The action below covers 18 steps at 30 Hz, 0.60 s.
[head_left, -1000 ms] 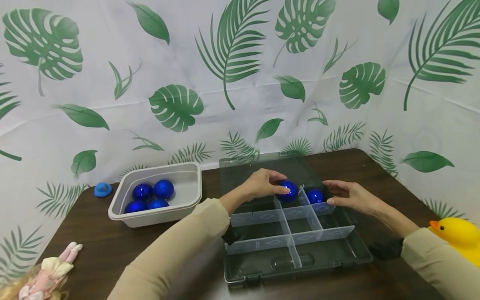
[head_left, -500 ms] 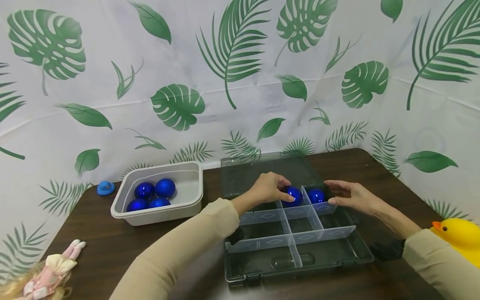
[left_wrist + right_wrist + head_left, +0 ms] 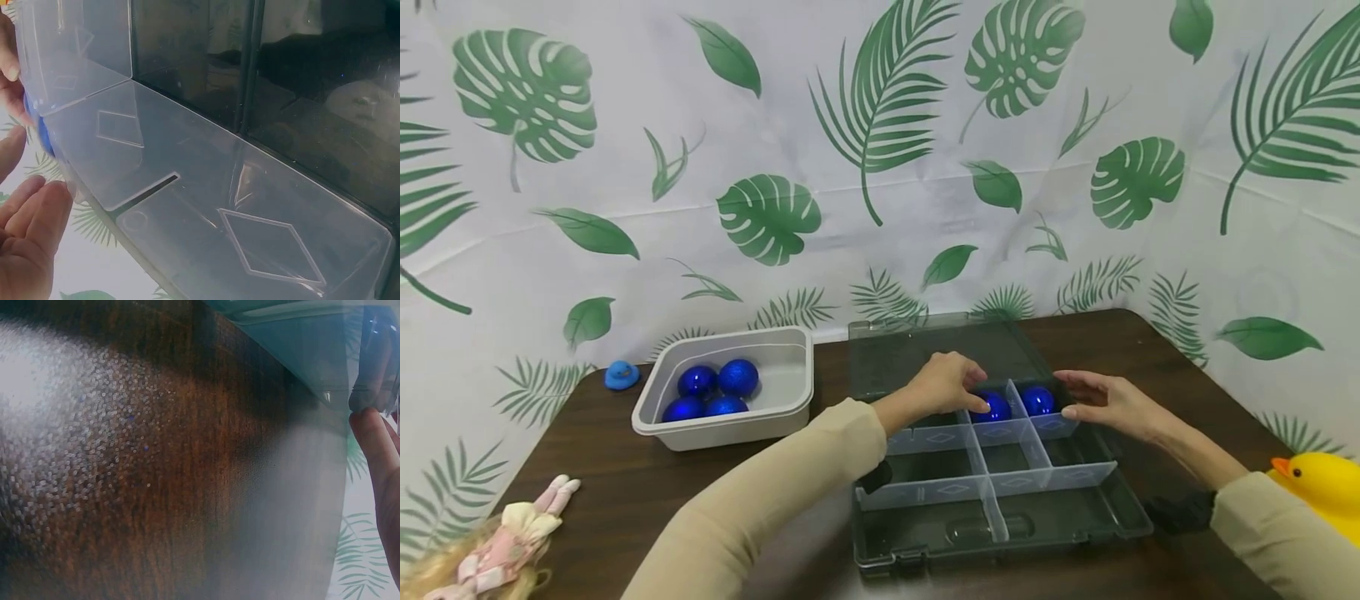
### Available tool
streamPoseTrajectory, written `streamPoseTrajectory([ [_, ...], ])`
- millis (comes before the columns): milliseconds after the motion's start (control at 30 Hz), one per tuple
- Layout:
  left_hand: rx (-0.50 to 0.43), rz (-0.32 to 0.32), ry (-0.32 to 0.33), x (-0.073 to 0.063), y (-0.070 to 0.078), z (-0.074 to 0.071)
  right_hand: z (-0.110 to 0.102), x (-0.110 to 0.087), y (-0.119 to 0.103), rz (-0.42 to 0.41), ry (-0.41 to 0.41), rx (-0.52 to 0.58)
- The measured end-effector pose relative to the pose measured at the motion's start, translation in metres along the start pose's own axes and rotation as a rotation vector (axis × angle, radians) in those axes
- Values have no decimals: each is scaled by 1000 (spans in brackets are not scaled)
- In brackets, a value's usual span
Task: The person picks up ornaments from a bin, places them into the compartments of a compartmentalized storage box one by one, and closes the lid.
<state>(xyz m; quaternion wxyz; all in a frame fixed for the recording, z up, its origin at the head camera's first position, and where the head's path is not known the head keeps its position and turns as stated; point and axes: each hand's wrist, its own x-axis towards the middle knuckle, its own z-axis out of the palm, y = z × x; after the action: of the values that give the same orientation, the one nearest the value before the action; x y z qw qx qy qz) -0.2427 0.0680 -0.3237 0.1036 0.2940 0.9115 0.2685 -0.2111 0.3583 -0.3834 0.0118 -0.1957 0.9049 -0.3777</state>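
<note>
A shiny blue ball point(image 3: 992, 407) sits in a back compartment of the grey see-through divided box point(image 3: 925, 550). My left hand point(image 3: 946, 385) is over that ball, thumb at its near side and fingers spread loosely above it. In the left wrist view the fingers point(image 3: 37, 212) of this hand show beside a clear divider point(image 3: 187, 206), apart from each other. One compartment to the right lies a second blue ball point(image 3: 1038, 401). My right hand point(image 3: 1108, 404) stays by the box's back right corner with straight fingers; in the right wrist view a fingertip point(image 3: 367, 419) meets the box wall.
A light grey bin point(image 3: 790, 400) with several blue balls point(image 3: 737, 377) stands at left. Behind the box lies its lid point(image 3: 917, 350). Around are a blue toy duck point(image 3: 621, 375), a doll point(image 3: 505, 546) and a yellow duck point(image 3: 1318, 483). A patterned cloth point(image 3: 880, 275) backs the table.
My left hand has lowered the blue ball into the back middle compartment, and its fingers have loosened from it. The right hand keeps its place by the corner. The head view has shifted slightly.
</note>
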Motion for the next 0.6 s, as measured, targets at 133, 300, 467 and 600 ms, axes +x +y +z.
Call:
streamPoseTrajectory([
  [133,-123,7,-11,-10,-4,-11,0,-2,0,-5,6,-16],
  [300,-403,15,-7,-43,-24,-42,0,-7,-1,8,27,-49],
  [467,-542,-31,142,-89,-80,-77,-1,-6,-4,-1,40,-62],
  [600,-580,-177,322,-122,-138,-99,1,-1,-4,-18,29,-53],
])
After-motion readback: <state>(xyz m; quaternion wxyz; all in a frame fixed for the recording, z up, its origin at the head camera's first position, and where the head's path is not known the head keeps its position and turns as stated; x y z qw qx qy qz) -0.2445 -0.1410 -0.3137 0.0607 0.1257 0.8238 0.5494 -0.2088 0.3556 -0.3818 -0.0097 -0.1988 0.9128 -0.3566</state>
